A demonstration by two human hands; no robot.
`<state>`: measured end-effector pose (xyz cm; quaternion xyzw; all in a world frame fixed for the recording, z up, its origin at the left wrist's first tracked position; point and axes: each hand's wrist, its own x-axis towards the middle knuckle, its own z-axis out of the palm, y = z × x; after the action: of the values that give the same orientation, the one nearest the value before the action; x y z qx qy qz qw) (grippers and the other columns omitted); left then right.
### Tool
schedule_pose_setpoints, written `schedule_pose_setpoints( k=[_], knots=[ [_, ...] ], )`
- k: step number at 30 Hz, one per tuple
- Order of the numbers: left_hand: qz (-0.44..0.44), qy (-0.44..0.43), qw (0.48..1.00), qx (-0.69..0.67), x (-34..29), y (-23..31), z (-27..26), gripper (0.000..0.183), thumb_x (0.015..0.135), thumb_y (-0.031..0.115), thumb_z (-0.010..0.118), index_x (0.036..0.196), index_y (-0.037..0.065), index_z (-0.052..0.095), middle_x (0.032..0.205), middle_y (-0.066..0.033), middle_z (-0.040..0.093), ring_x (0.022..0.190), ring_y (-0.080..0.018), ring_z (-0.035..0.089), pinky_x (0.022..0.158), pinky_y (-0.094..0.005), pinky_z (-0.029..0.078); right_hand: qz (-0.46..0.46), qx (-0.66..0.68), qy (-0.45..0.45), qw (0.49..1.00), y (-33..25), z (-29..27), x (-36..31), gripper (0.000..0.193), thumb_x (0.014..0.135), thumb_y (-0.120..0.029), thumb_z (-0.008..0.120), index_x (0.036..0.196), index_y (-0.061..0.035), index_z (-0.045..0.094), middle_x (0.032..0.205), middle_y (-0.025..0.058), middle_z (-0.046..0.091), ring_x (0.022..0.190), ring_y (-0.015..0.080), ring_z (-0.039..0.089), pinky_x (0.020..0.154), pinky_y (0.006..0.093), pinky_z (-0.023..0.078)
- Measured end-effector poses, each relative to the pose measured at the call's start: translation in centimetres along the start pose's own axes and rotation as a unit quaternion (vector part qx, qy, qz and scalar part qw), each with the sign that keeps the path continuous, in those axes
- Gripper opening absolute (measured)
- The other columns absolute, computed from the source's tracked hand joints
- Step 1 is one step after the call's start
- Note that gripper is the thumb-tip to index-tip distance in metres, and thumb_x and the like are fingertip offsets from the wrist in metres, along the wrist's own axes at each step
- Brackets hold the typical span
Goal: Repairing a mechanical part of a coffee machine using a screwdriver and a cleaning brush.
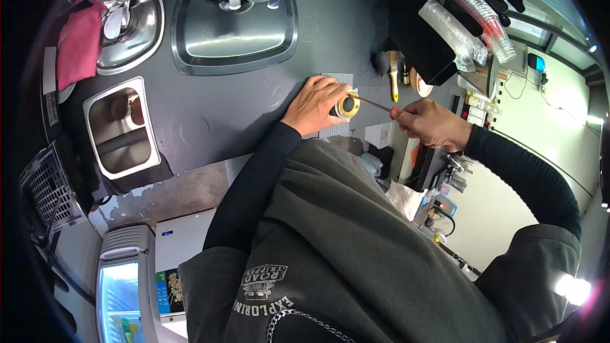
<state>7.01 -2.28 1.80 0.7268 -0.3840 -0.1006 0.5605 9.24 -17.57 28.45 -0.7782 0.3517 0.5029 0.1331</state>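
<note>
My left hand [318, 107] is closed around a small round part with a gold-coloured ring and a black centre [349, 106], at the counter's front edge. The part sits over a grey ribbed mat [335, 131]. From the right, my right hand [438, 124] grips a screwdriver [375, 105] by its red handle. Its thin metal shaft points left, and the tip meets the upper rim of the round part. Whether the tip sits in a screw is too small to tell.
A brush with a yellow handle [394, 79] lies beyond the mat, beside a black box [427, 44] with stacked plastic cups [454, 33]. A metal drip tray [235, 57] is set in the dark counter. Left stand a steel container [94, 133] and a pink cloth [79, 44].
</note>
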Motion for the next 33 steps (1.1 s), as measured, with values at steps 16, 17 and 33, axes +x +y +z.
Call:
schedule_pose_setpoints(
  k=[16,17,33],
  knots=[
    [0.007,0.018,1.000,0.005,-0.3,-0.5,1.1,0.075,0.079,0.036,0.090,0.141,0.009,0.059,0.131,-0.0099,0.064,0.132,-0.0286,0.054,0.117,-0.0448,0.037,-0.241,-0.524,0.127,0.807,-0.3,-1.0,-0.3,0.039,0.106,-0.037,0.059,0.104,0.0012,0.066,0.071,0.0229,0.068,0.066,0.0403,0.072,0.062,0.0488,0.060],
    [0.008,0.017,1.000,0.009,-0.5,-0.6,1.0,0.075,0.078,0.036,0.090,0.141,0.009,0.059,0.131,-0.0093,0.064,0.131,-0.0274,0.055,0.117,-0.0438,0.037,-0.238,-0.507,0.122,0.819,-0.9,-0.8,-0.5,0.040,0.106,-0.038,0.059,0.103,0.0021,0.067,0.071,0.0232,0.068,0.066,0.0411,0.072,0.062,0.0489,0.060],
    [0.004,0.014,1.000,0.008,-0.6,-0.6,1.2,0.078,0.077,0.036,0.091,0.142,0.009,0.058,0.133,-0.0106,0.063,0.133,-0.0268,0.054,0.118,-0.0434,0.036,0.214,0.156,-0.150,0.953,-4.0,-2.4,1.0,0.049,0.110,-0.043,0.054,0.072,-0.0121,0.051,0.062,-0.0055,0.049,0.038,0.0025,0.032,0.032,0.0245,0.024]
  ],
)
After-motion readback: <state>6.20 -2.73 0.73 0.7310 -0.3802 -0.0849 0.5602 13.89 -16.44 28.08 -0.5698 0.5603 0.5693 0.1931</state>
